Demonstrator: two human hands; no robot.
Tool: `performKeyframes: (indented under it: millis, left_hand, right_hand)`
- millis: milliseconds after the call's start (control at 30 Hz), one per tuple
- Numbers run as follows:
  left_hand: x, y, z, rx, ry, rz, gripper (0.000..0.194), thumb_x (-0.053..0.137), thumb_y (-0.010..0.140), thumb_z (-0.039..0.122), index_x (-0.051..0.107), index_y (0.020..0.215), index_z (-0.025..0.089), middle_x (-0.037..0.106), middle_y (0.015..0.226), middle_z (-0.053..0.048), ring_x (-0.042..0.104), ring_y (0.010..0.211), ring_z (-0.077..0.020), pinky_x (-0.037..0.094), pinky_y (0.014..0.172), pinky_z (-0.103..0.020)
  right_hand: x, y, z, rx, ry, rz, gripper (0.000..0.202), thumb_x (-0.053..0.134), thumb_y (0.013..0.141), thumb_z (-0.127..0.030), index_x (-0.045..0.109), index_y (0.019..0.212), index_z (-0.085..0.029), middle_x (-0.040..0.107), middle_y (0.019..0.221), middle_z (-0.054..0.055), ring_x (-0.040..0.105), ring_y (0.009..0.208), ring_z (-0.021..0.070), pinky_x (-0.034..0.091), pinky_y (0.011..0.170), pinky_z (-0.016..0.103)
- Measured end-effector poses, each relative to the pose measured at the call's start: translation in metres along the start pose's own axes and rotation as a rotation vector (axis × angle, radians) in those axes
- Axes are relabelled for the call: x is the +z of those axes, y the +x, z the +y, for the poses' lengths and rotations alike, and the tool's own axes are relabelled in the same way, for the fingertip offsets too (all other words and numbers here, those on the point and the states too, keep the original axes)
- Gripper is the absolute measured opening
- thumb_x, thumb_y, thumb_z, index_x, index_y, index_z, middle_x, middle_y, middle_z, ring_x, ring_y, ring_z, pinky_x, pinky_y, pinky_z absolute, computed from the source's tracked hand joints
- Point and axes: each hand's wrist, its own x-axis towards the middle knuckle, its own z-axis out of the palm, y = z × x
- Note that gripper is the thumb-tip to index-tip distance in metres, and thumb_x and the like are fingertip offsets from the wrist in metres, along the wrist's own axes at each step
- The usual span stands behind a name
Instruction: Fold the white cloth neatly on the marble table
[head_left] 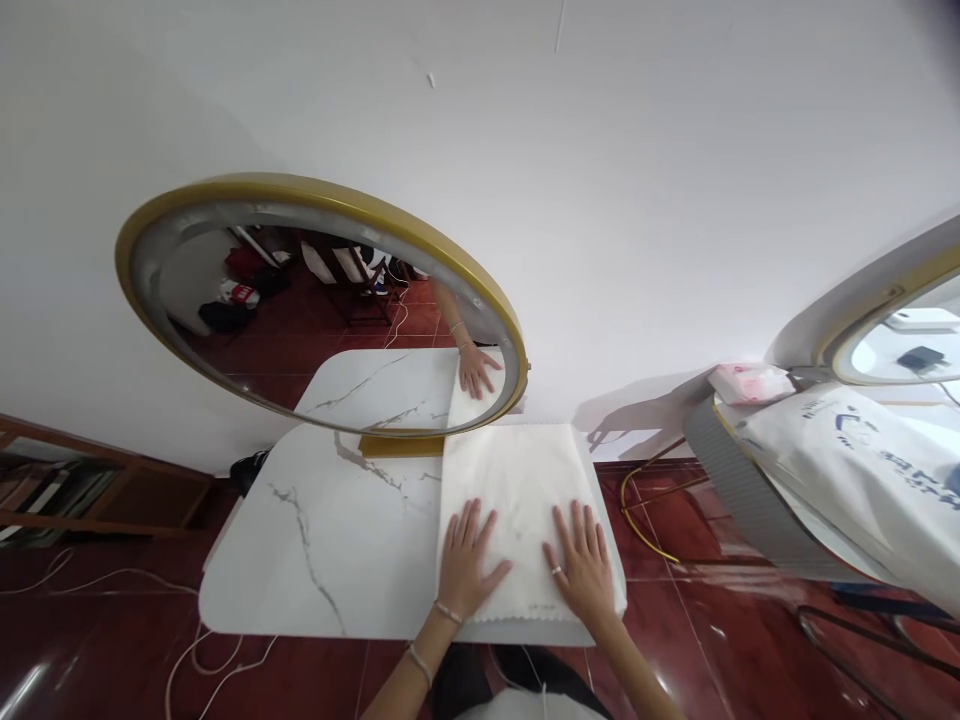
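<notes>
A white cloth bag or folded fabric [517, 470] with a zigzag lower edge lies flat on the right part of a white marbled table [300, 560]; which of the two it is I cannot tell. My left hand [469, 565] rests on its left side, fingers spread and palm down. On its right side my right hand [583, 565] lies flat too, fingers stretched out, with a ring on one finger. Small faint print shows near the cloth's lower edge. Neither hand grips anything.
A gold-framed oval mirror [330, 195] stands on the table at the wall, reflecting one hand. To the right, a second table holds a printed white cloth [862, 470] and a tissue pack [750, 382]. Cables [127, 575] lie on the red floor, near a wooden shelf [150, 495].
</notes>
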Motion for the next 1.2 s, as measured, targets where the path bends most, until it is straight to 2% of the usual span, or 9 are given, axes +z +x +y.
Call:
performKeyframes:
  millis: [100, 200, 367, 467, 567, 733, 1033, 1100, 1200]
  left_hand:
    - [-0.008, -0.027, -0.008, -0.016, 0.014, -0.037, 0.074, 0.052, 0.087, 0.052, 0.024, 0.150, 0.024, 0.024, 0.157, -0.011, 0.024, 0.143, -0.0296, 0.025, 0.113, -0.048]
    - [-0.011, -0.029, -0.010, -0.051, -0.042, -0.015, 0.074, 0.053, 0.087, 0.050, 0.022, 0.150, 0.026, 0.018, 0.158, -0.009, 0.022, 0.144, -0.0305, 0.030, 0.112, -0.049]
    - [0.003, 0.035, -0.018, -0.196, -0.134, 0.128, 0.062, 0.041, 0.094, 0.030, 0.017, 0.151, 0.026, 0.009, 0.160, -0.006, 0.014, 0.146, -0.0271, 0.029, 0.115, -0.050]
    - [0.018, 0.082, -0.034, -0.244, -0.138, 0.132, 0.066, 0.041, 0.094, 0.032, 0.012, 0.152, 0.022, 0.012, 0.159, -0.011, 0.015, 0.146, -0.0303, 0.026, 0.114, -0.055]
    - [0.029, 0.101, -0.052, -0.251, -0.128, 0.119, 0.069, 0.045, 0.092, 0.038, 0.015, 0.152, 0.019, 0.016, 0.158, -0.014, 0.018, 0.145, -0.0305, 0.025, 0.114, -0.054]
    - [0.026, 0.079, -0.087, -0.297, -0.079, 0.143, 0.064, 0.043, 0.093, 0.041, 0.026, 0.149, 0.016, 0.023, 0.156, -0.015, 0.017, 0.146, -0.0288, 0.024, 0.114, -0.053]
    - [-0.008, 0.028, -0.192, -0.309, -0.024, 0.119, 0.067, 0.038, 0.094, 0.042, 0.016, 0.151, 0.014, 0.018, 0.157, -0.018, 0.013, 0.146, -0.0317, 0.026, 0.112, -0.057]
    - [-0.009, 0.031, -0.189, -0.225, -0.053, 0.112, 0.063, 0.032, 0.096, 0.030, 0.008, 0.152, 0.014, 0.020, 0.157, -0.017, 0.013, 0.146, -0.0291, 0.026, 0.113, -0.056]
    - [0.000, 0.052, -0.150, -0.042, -0.107, 0.050, 0.061, 0.025, 0.093, 0.013, 0.010, 0.152, 0.020, 0.032, 0.154, -0.009, 0.019, 0.145, -0.0186, 0.026, 0.116, -0.045]
  right_hand:
    - [-0.003, -0.011, -0.021, -0.020, 0.037, -0.002, 0.067, 0.036, 0.095, -0.046, 0.007, 0.153, -0.026, 0.006, 0.160, 0.008, 0.013, 0.145, 0.0331, 0.027, 0.111, 0.050]
    - [-0.004, -0.015, -0.031, -0.006, 0.054, 0.011, 0.067, 0.038, 0.095, -0.043, 0.009, 0.153, -0.026, 0.008, 0.160, 0.009, 0.015, 0.144, 0.0332, 0.027, 0.110, 0.051]
    - [-0.008, -0.018, -0.030, -0.073, 0.033, 0.027, 0.064, 0.038, 0.095, -0.039, 0.014, 0.152, -0.027, 0.016, 0.158, 0.009, 0.019, 0.144, 0.0317, 0.023, 0.111, 0.053]
    - [-0.013, -0.020, -0.028, -0.214, 0.032, -0.034, 0.064, 0.042, 0.094, -0.041, 0.017, 0.152, -0.028, 0.018, 0.158, 0.008, 0.021, 0.144, 0.0291, 0.024, 0.111, 0.048]
    - [-0.018, -0.020, -0.032, -0.237, 0.033, -0.094, 0.065, 0.044, 0.093, -0.044, 0.019, 0.151, -0.027, 0.016, 0.158, 0.010, 0.020, 0.143, 0.0312, 0.024, 0.111, 0.049]
    - [-0.017, -0.015, -0.062, -0.291, 0.051, -0.120, 0.065, 0.045, 0.093, -0.044, 0.020, 0.151, -0.026, 0.016, 0.158, 0.011, 0.021, 0.143, 0.0318, 0.019, 0.113, 0.049]
    - [0.005, -0.002, -0.170, -0.308, 0.119, -0.127, 0.071, 0.048, 0.091, -0.042, 0.016, 0.152, -0.025, 0.022, 0.156, 0.011, 0.022, 0.142, 0.0333, 0.018, 0.112, 0.052]
    - [0.007, -0.002, -0.183, -0.274, 0.129, -0.127, 0.072, 0.049, 0.090, -0.040, 0.016, 0.152, -0.025, 0.022, 0.156, 0.011, 0.022, 0.142, 0.0339, 0.018, 0.112, 0.053]
    - [0.008, -0.004, -0.185, -0.258, 0.121, -0.128, 0.069, 0.048, 0.091, -0.039, 0.018, 0.152, -0.026, 0.021, 0.156, 0.010, 0.023, 0.142, 0.0328, 0.019, 0.112, 0.051]
